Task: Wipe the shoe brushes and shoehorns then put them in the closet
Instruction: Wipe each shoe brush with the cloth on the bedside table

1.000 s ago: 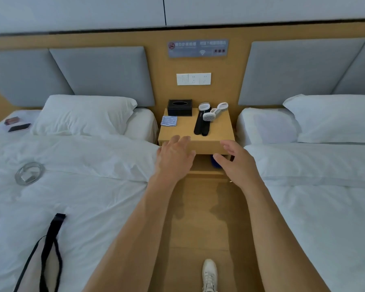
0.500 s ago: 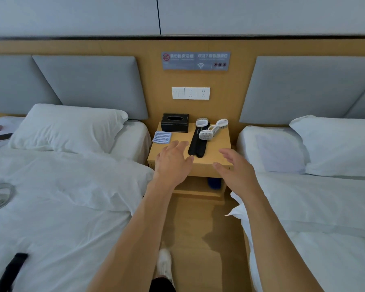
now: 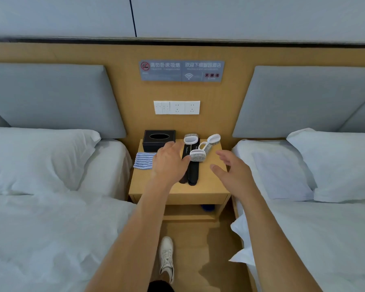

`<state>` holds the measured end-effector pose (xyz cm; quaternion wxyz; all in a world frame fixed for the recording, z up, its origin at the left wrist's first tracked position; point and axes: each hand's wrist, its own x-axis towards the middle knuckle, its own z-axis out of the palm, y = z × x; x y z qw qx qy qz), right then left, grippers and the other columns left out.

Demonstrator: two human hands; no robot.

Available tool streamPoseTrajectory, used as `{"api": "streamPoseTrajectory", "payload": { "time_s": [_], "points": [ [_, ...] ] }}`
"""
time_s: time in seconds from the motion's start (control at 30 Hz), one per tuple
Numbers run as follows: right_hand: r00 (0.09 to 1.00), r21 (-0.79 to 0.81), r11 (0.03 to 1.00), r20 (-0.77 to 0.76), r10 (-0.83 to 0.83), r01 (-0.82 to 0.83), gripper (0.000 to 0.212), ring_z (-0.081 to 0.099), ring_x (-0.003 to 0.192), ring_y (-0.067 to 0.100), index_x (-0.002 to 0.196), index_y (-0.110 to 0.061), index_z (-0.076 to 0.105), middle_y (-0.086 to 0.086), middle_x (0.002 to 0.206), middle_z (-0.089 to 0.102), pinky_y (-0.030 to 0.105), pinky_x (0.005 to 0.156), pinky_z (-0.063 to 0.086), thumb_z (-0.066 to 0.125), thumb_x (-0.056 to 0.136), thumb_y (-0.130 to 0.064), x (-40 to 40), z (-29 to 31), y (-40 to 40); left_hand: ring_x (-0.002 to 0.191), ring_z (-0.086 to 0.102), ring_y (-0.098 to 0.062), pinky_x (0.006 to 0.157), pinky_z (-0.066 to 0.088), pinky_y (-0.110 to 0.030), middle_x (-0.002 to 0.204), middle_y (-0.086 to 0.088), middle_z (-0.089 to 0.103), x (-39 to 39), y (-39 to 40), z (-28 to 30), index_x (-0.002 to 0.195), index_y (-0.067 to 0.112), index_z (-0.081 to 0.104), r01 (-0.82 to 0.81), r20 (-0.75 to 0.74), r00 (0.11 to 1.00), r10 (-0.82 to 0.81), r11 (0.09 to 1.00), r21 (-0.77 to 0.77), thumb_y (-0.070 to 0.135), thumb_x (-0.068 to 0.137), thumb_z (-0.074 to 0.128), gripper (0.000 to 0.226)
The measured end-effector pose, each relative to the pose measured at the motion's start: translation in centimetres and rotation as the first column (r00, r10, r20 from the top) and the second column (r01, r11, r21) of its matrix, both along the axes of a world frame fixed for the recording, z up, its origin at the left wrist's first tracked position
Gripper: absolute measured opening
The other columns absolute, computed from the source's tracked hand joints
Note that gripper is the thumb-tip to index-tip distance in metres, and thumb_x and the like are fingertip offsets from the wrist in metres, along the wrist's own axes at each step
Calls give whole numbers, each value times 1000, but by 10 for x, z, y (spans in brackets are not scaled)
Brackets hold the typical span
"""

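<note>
shoe (image 3: 167, 258): white sneaker on the wood floor, bottom centre of frame, between the two beds
left bed (image 3: 40, 228): white sheets, fills lower left; white pillow (image 3: 36, 157) at middle left
right bed (image 3: 325, 239): white sheets, lower right; white pillow (image 3: 335, 163) at middle right, a second flatter one beside it toward centre
forearms: both bare, reach up from the bottom edge toward frame centre
worktop (image 3: 198, 190): small wooden nightstand between the beds, centre of frame; open shelf under it with a blue item (image 3: 207, 207), too dark to identify
left hand (image 3: 169, 163): fingers spread, loose, grasping nothing; over the left-centre of the worktop, fingertips by the black shoehorns, contact cannot be told
right hand (image 3: 234, 171): open, fingers curled slightly, empty; over the right edge of the worktop, apart from the brushes
shoehorns (image 3: 191, 167): two long black ones lying side by side, lengthwise near-to-far, centre of worktop; left one partly hidden by the left hand
shoe brushes (image 3: 197, 155): white, three visible; one lies across the shoehorns just right of the left hand's fingertips, one at the far end of the shoehorns, one at the far right of the worktop, bristles on edge
cloth (image 3: 144, 161): blue-and-white striped, folded, left side of worktop, its right edge behind the left hand
tissue box (image 3: 158, 140): black, oval slot on top, far left corner of worktop, against the wall panel
sockets (image 3: 176, 107): white plate on the wood panel, above the worktop
sign (image 3: 181, 71): grey, no-smoking and wifi icons, upper centre
headboards: grey padded panels at upper left and upper right
</note>
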<state>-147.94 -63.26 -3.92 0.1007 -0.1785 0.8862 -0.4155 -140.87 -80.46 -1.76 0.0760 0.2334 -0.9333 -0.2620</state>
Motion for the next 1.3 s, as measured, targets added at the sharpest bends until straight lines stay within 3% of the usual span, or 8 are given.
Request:
{"api": "streamPoseTrajectory", "payload": {
  "time_s": [0.13,0.23,0.37,0.5,0.6,0.77,1.03,1.3],
  "points": [
    [999,25,999,17,-30,29,46,55,122,11,137,-35,51,-10,139,58,19,87,40,66,94,-37,-45,1,-50,128,47,-26,104,43,-44,139,-5,51,-51,-51,2,140,20,45,13,13,1000,-13,1000,10,36,96,55,48],
    [999,44,999,36,-30,28,44,55,114,8,136,-34,52,-10,134,59,12,73,36,65,94,-36,-76,-1,-88,130,46,-26,105,42,-46,144,-4,47,-85,-89,1,143,20,43,20,25,999,-22,997,75,36,96,55,51],
    [995,58,998,91,-42,37,44,52,115,5,135,-35,52,-11,137,57,23,85,39,65,93,-38,-108,-6,-125,130,46,-27,105,43,-46,146,-4,45,-117,-128,-8,145,22,40,41,54,997,-50,988,152,35,96,55,53],
    [993,107,993,107,-49,38,46,53,125,12,138,-32,52,-9,140,56,25,90,39,64,94,-37,-136,-18,-145,131,45,-28,105,43,-45,146,-5,44,-143,-152,-24,145,23,40,28,78,996,-44,981,192,35,96,56,53],
    [991,154,988,122,-50,30,42,54,119,10,136,-30,54,-8,136,58,24,88,39,64,95,-34,-156,-34,-156,128,47,-29,103,44,-44,143,-7,46,-156,-169,-42,143,21,41,39,104,993,-63,976,215,34,96,57,52],
    [989,219,975,149,1,-34,35,56,119,19,129,-22,59,-1,129,62,28,89,44,65,95,-27,-190,-68,-173,126,50,-25,98,45,-35,146,-5,44,-172,-193,-82,146,23,39,13,191,980,-58,972,233,31,95,59,55],
    [965,325,923,221,140,-208,37,57,123,21,132,-17,60,1,134,62,26,88,41,64,96,-24,-240,-123,-220,125,50,-28,101,48,-41,145,-9,43,-207,-223,-157,145,21,38,5,353,934,-64,986,165,31,97,57,53],
    [929,438,838,311,198,-325,37,58,121,22,131,-15,60,3,131,63,34,96,47,64,95,-21,-293,-201,-229,125,49,-33,99,48,-45,141,-11,46,-212,-280,-280,141,15,41,-55,653,757,-8,996,76,22,98,51,45]
  ]
}}
